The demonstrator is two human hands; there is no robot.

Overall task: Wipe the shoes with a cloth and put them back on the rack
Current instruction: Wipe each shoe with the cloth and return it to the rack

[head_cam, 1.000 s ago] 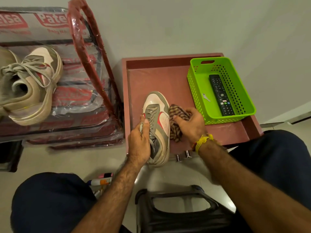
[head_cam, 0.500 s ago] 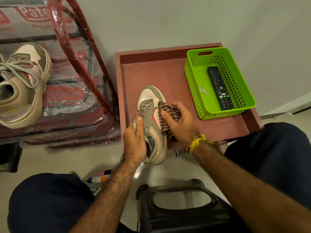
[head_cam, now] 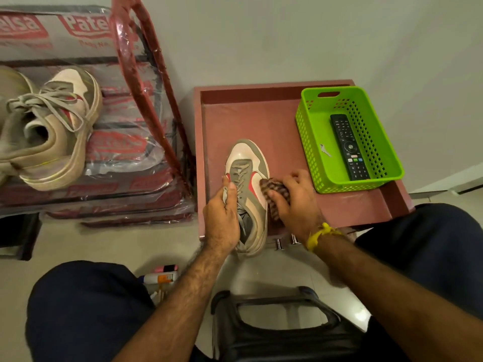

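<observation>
A beige and grey sneaker [head_cam: 247, 163] with a red stripe lies on the reddish tray table [head_cam: 261, 118], toe pointing away from me. My left hand [head_cam: 222, 218] grips its tongue and laces from the left. My right hand [head_cam: 296, 205] holds a brown checked cloth [head_cam: 274, 190] bunched against the sneaker's right side. The matching sneaker [head_cam: 52, 131] sits on the plastic-wrapped red shoe rack [head_cam: 146, 82] at the left.
A green basket [head_cam: 386, 163] holding a black remote [head_cam: 349, 146] stands at the table's right. A black stool [head_cam: 282, 333] sits between my knees. Small bottles [head_cam: 160, 276] lie on the floor by my left leg. A wall rises behind the table.
My right hand has slid the cloth along the sneaker's right side. My left hand keeps its grip on the shoe. The camera view shifted a little.
</observation>
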